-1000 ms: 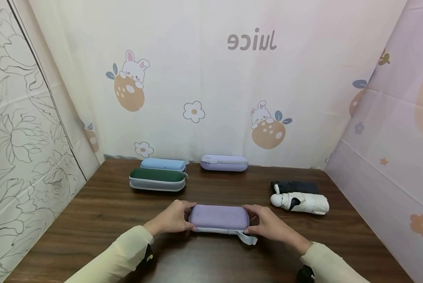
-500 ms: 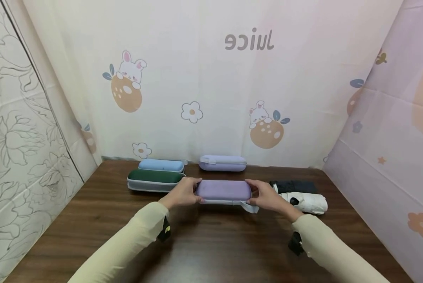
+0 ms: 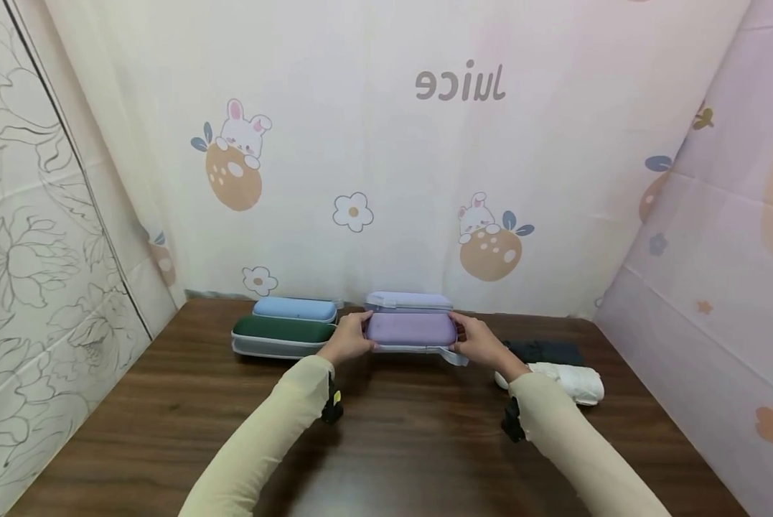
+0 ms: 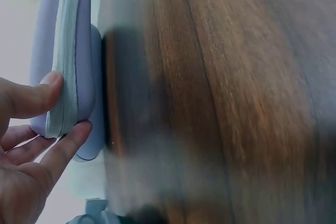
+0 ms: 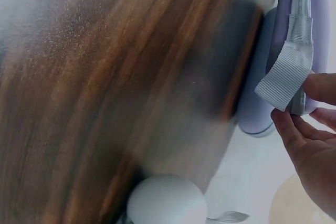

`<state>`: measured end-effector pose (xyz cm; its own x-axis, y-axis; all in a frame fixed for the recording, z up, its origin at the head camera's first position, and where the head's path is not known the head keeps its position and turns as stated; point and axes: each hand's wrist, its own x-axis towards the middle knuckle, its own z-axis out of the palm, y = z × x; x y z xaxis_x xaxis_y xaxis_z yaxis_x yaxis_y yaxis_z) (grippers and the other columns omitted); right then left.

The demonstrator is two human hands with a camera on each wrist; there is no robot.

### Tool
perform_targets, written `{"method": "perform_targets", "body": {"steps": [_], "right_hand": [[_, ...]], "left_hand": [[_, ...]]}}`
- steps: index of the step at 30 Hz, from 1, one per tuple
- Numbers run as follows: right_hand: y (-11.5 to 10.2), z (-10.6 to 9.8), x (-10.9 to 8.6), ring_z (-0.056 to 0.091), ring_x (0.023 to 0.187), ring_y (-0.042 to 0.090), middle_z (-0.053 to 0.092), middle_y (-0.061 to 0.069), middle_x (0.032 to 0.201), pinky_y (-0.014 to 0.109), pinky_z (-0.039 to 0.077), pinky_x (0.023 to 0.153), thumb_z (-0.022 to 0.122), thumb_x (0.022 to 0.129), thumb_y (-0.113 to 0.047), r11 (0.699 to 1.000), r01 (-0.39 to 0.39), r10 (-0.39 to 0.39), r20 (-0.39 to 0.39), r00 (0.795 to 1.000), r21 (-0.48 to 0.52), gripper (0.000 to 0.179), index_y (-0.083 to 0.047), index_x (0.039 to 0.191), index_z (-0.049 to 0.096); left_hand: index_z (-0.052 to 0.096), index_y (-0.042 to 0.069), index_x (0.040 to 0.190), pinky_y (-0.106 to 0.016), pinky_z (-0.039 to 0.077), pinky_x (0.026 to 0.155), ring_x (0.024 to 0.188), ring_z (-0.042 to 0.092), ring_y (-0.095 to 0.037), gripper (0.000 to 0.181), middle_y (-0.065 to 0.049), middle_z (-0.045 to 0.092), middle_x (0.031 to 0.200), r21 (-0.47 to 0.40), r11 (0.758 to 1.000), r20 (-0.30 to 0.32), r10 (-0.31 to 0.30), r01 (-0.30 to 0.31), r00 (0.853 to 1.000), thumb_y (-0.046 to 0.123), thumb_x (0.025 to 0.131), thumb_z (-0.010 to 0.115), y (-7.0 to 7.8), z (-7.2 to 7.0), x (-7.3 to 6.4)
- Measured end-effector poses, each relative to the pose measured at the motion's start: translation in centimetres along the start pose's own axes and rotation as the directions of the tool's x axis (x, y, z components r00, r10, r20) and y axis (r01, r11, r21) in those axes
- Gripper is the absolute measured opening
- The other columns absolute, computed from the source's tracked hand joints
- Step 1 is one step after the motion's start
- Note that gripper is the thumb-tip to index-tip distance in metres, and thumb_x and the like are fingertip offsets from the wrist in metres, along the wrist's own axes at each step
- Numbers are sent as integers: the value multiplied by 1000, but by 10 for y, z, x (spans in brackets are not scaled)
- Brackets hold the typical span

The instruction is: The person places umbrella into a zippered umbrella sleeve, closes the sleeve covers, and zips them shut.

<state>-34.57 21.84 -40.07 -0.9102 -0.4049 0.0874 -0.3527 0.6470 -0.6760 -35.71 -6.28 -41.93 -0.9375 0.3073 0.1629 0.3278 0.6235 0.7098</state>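
Both hands hold a purple zippered case (image 3: 412, 329) by its two ends, the left hand (image 3: 350, 337) at one end and the right hand (image 3: 479, 342) at the other. Left thumb (image 4: 44, 93) and fingers pinch the end of its pale zipper band in the left wrist view. A grey fabric strap (image 5: 291, 72) hangs from the band beside the right fingertips. Close behind stands a lavender case (image 3: 408, 299) against the back curtain, its lower part hidden by the held one. Wood shows below the purple case in both wrist views, so it is raised off the table.
A green case (image 3: 283, 330) sits left of the hands, with a light blue case (image 3: 296, 309) behind it. Right of them lie a white folded umbrella (image 3: 573, 384) and a black one (image 3: 544, 352). Printed curtains border the wooden table (image 3: 386, 445).
Both hands have carried the purple case from the middle of the table, up and away toward the back, in front of the lavender case. The other cases and umbrellas stay in place.
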Motion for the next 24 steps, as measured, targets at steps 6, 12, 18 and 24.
{"method": "perform_targets", "body": {"steps": [6, 12, 18, 24], "right_hand": [[16, 7, 6, 55, 111, 44, 42, 37, 134, 44, 51, 82, 61, 83, 13, 999, -31, 31, 8, 999, 10, 67, 15, 142, 27], [23, 16, 12, 55, 110, 44, 43, 36, 133, 45, 50, 83, 61, 81, 14, 1000, -25, 25, -31, 999, 2, 68, 15, 141, 29], [29, 22, 14, 55, 111, 43, 43, 36, 133, 44, 50, 83, 60, 81, 14, 999, -42, 41, -56, 998, -9, 65, 16, 140, 31], [33, 24, 14, 53, 115, 41, 43, 35, 134, 46, 47, 88, 58, 86, 10, 996, -60, 56, -59, 997, -67, 61, 15, 140, 31]], "left_hand": [[45, -12, 134, -39, 46, 92, 115, 55, -29, 72, -26, 53, 130, 11, 1000, 1, -6, 6, 1000, 0, 72, 80, -9, 12, 9], [44, -12, 135, -40, 42, 97, 122, 50, -31, 72, -26, 50, 133, 19, 999, -4, -34, 34, 999, -1, 73, 79, -14, 19, 14], [45, -13, 134, -40, 41, 98, 123, 48, -32, 70, -26, 50, 133, 37, 998, -2, -46, 46, 999, -2, 73, 79, -15, 20, 19], [43, -12, 136, -41, 36, 102, 125, 46, -33, 68, -26, 48, 136, 70, 995, 39, -80, 77, 996, 2, 78, 76, -13, 18, 22]]}}
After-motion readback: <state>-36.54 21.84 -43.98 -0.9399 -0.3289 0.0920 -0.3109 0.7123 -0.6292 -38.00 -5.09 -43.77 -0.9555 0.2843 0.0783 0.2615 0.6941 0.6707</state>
